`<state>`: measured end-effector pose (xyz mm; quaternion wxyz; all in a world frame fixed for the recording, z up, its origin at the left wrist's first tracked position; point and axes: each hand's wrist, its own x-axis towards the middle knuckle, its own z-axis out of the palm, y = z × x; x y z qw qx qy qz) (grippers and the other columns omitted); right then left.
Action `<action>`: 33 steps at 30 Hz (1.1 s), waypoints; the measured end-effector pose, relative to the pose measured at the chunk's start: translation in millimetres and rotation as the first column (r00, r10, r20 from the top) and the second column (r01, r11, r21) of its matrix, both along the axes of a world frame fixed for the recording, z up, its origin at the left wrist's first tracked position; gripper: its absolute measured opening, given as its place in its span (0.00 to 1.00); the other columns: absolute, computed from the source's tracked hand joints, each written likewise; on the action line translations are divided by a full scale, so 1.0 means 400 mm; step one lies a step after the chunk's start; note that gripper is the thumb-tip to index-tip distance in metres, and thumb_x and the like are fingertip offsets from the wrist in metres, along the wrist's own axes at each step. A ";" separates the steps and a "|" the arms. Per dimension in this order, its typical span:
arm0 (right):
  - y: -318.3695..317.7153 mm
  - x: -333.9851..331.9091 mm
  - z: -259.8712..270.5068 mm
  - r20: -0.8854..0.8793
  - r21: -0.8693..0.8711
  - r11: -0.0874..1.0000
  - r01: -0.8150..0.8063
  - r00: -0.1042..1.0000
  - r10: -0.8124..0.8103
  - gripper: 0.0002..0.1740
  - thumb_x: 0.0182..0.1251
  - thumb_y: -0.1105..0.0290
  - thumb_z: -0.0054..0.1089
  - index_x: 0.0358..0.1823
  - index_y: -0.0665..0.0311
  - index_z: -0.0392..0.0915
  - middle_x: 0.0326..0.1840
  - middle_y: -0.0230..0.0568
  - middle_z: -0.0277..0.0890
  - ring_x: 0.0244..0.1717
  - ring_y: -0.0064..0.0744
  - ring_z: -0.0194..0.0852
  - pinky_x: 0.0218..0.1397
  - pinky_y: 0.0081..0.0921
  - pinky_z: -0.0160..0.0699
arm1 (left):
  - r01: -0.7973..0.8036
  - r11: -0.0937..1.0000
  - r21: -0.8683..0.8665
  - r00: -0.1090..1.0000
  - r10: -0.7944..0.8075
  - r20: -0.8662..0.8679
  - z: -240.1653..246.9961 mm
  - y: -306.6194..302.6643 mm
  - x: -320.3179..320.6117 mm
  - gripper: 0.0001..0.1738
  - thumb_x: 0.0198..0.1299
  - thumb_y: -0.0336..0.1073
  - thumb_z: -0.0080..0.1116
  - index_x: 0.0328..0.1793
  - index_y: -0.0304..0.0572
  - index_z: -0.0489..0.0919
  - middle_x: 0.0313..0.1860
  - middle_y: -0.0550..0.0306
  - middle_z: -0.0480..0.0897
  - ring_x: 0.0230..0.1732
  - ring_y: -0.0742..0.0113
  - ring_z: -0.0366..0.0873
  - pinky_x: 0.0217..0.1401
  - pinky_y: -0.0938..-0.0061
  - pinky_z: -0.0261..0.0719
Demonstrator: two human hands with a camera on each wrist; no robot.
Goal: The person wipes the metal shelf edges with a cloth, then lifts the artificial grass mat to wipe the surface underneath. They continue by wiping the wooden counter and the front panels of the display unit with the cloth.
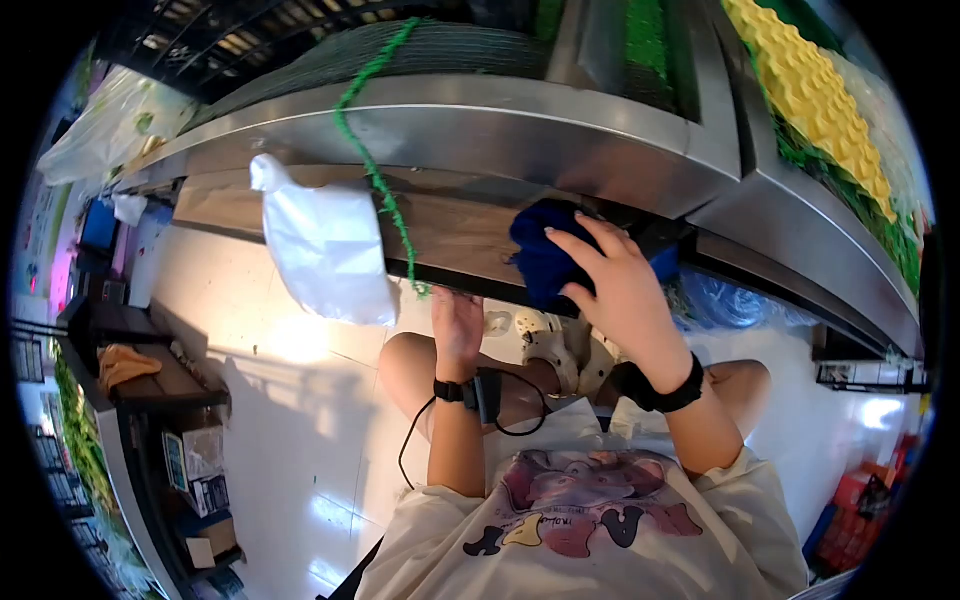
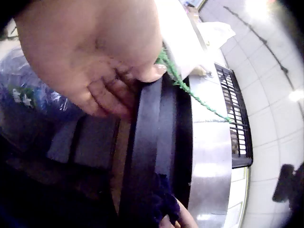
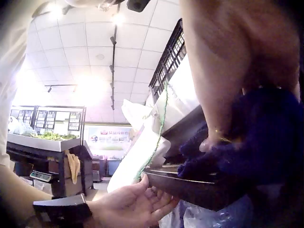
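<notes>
My right hand holds a dark blue cloth against the brown shelf board under the steel counter. In the right wrist view the cloth bunches beneath the fingers, over the black shelf edge. Further left, my left hand grips that same edge. Its thumb lies on top of the black rail in the left wrist view, and the fingers curl underneath. A green twisted cord hangs down from the counter to just beside this hand.
A white plastic bag hangs left of the cord. The steel counter edge runs above both hands. Clear blue-tinted plastic lies below the shelf at right. A dark shelving unit stands on the left.
</notes>
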<state>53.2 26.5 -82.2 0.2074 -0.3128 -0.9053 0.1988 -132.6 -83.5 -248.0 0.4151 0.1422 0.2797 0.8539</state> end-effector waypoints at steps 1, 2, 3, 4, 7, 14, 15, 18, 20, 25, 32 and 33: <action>0.004 0.000 0.003 0.008 -0.003 1.000 -0.010 1.000 0.010 0.34 0.52 0.71 0.69 0.64 0.48 0.72 0.68 0.50 0.65 0.66 0.55 0.63 0.68 0.43 0.66 | -0.013 0.999 -0.043 1.000 0.013 -0.012 0.011 -0.004 0.000 0.21 0.72 0.52 0.45 0.63 0.50 0.71 0.59 0.62 0.77 0.58 0.65 0.73 0.59 0.67 0.70; 0.007 0.002 0.004 0.018 -0.006 1.000 -0.017 1.000 0.017 0.34 0.52 0.71 0.69 0.63 0.48 0.73 0.68 0.50 0.65 0.66 0.54 0.64 0.67 0.42 0.67 | 0.009 0.984 -0.176 0.994 -0.028 -0.107 0.019 -0.022 -0.008 0.19 0.72 0.50 0.45 0.59 0.48 0.73 0.55 0.61 0.78 0.55 0.66 0.74 0.59 0.68 0.70; 0.008 0.004 0.005 0.031 -0.009 1.000 -0.019 0.999 0.019 0.34 0.51 0.71 0.69 0.63 0.48 0.73 0.67 0.49 0.65 0.65 0.53 0.64 0.67 0.40 0.68 | 0.021 0.951 -0.309 0.978 -0.084 -0.190 0.025 -0.052 -0.017 0.17 0.73 0.48 0.46 0.56 0.45 0.74 0.50 0.60 0.79 0.52 0.66 0.76 0.59 0.68 0.71; 0.009 0.005 0.007 0.040 0.008 1.000 -0.022 0.999 0.022 0.34 0.51 0.71 0.69 0.63 0.47 0.73 0.67 0.48 0.66 0.65 0.52 0.65 0.66 0.39 0.70 | 0.025 0.898 -0.439 0.954 -0.153 -0.260 0.051 -0.077 -0.021 0.16 0.73 0.45 0.47 0.52 0.43 0.76 0.45 0.59 0.81 0.49 0.67 0.77 0.59 0.69 0.72; 0.012 0.007 0.005 0.038 0.008 1.000 -0.027 0.999 0.027 0.33 0.52 0.71 0.69 0.63 0.47 0.73 0.67 0.47 0.67 0.64 0.52 0.66 0.64 0.39 0.71 | -0.379 0.561 -0.736 0.703 -0.343 -0.623 0.183 -0.159 -0.024 0.13 0.71 0.39 0.50 0.50 0.37 0.75 0.43 0.57 0.80 0.47 0.67 0.77 0.54 0.71 0.73; 0.009 0.007 0.005 0.040 0.010 1.000 -0.022 0.999 0.022 0.32 0.52 0.72 0.68 0.62 0.46 0.74 0.66 0.46 0.67 0.63 0.52 0.67 0.63 0.38 0.72 | -0.888 0.459 0.007 -0.056 -0.093 -0.994 0.312 -0.131 -0.144 0.41 0.52 0.44 0.70 0.68 0.36 0.64 0.67 0.36 0.62 0.70 0.42 0.59 0.68 0.55 0.63; 0.009 0.006 0.003 0.035 0.014 1.000 -0.022 0.999 0.021 0.32 0.52 0.72 0.68 0.62 0.47 0.74 0.66 0.46 0.67 0.63 0.52 0.67 0.63 0.38 0.72 | -0.889 0.458 0.029 -0.107 -0.146 -0.983 0.319 -0.105 -0.161 0.46 0.51 0.46 0.71 0.71 0.36 0.61 0.71 0.34 0.58 0.73 0.39 0.54 0.70 0.54 0.60; 0.007 0.008 0.004 0.030 0.028 0.999 -0.019 0.999 0.019 0.32 0.52 0.73 0.67 0.62 0.47 0.74 0.66 0.47 0.67 0.63 0.52 0.67 0.64 0.38 0.72 | -0.924 0.379 0.047 -0.184 -0.333 -0.925 0.313 -0.040 -0.192 0.53 0.47 0.50 0.73 0.74 0.35 0.57 0.75 0.29 0.49 0.76 0.34 0.46 0.73 0.51 0.56; 0.006 0.007 0.002 0.026 0.029 0.999 -0.013 1.000 0.012 0.31 0.52 0.73 0.67 0.62 0.48 0.74 0.65 0.47 0.68 0.64 0.52 0.67 0.64 0.38 0.72 | -0.940 0.331 0.078 -0.206 -0.371 -0.906 0.298 -0.019 -0.207 0.53 0.46 0.46 0.74 0.74 0.34 0.56 0.76 0.27 0.47 0.77 0.30 0.44 0.73 0.49 0.56; 0.012 0.008 -0.011 0.020 0.046 0.999 -0.021 1.000 0.020 0.31 0.52 0.73 0.67 0.61 0.48 0.75 0.65 0.46 0.68 0.64 0.53 0.67 0.64 0.39 0.72 | -0.919 0.360 0.164 -0.248 -0.202 -0.948 0.285 -0.031 -0.232 0.46 0.46 0.30 0.69 0.73 0.36 0.60 0.75 0.27 0.49 0.73 0.30 0.53 0.72 0.53 0.60; 0.013 0.007 -0.009 0.039 0.041 0.999 -0.017 0.999 0.016 0.32 0.52 0.74 0.67 0.62 0.48 0.74 0.67 0.45 0.67 0.64 0.52 0.67 0.64 0.40 0.72 | -0.932 0.307 0.195 -0.294 -0.321 -0.900 0.256 -0.069 -0.270 0.42 0.52 0.32 0.64 0.75 0.50 0.61 0.76 0.31 0.50 0.75 0.28 0.48 0.73 0.44 0.55; 0.013 0.006 -0.009 0.042 0.042 0.999 -0.015 0.999 0.013 0.32 0.52 0.74 0.67 0.61 0.48 0.74 0.67 0.45 0.67 0.63 0.52 0.67 0.63 0.40 0.72 | -0.935 0.296 0.198 -0.299 -0.353 -0.886 0.259 -0.070 -0.263 0.41 0.53 0.33 0.64 0.75 0.50 0.61 0.76 0.32 0.50 0.75 0.28 0.48 0.73 0.44 0.55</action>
